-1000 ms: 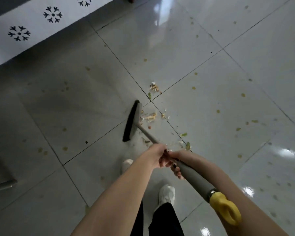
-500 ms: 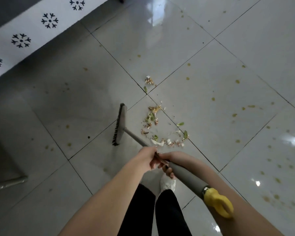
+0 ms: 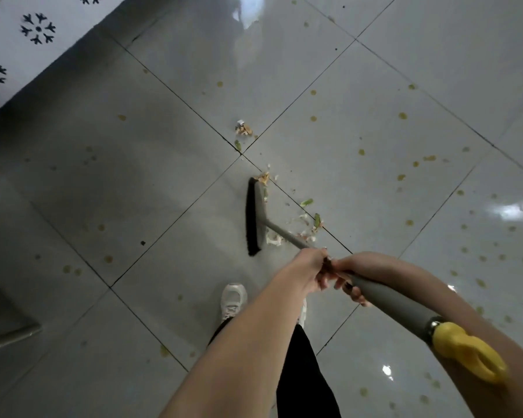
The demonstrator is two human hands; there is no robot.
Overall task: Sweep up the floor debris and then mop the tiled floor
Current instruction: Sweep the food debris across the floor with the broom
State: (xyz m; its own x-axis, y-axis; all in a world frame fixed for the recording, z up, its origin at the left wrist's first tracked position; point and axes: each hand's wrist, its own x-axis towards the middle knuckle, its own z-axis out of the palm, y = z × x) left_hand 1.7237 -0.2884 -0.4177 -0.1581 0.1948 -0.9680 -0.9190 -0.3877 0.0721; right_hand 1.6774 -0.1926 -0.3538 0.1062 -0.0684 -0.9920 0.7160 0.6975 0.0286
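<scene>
Debris (image 3: 316, 220) lies beside broom (image 3: 258, 215), beyond left grip (image 3: 307, 267) and right grip (image 3: 358, 274).

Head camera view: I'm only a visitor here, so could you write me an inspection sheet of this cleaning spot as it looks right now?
Surface: glossy grey tiled floor, dark grout lines, many yellowish spots.
Job's things: broom, black bristles down at the floor, grey handle ending in a yellow end loop; no mop seen.
Clutter: scraps scattered right of the broom head; a smaller pile farther off.
Hands: left hand and right hand both grip the broom handle, close together.
Cables: nothing seen.
Surroundings: white patterned panel at upper left, grey bar at lower left, the person's white shoe.
</scene>
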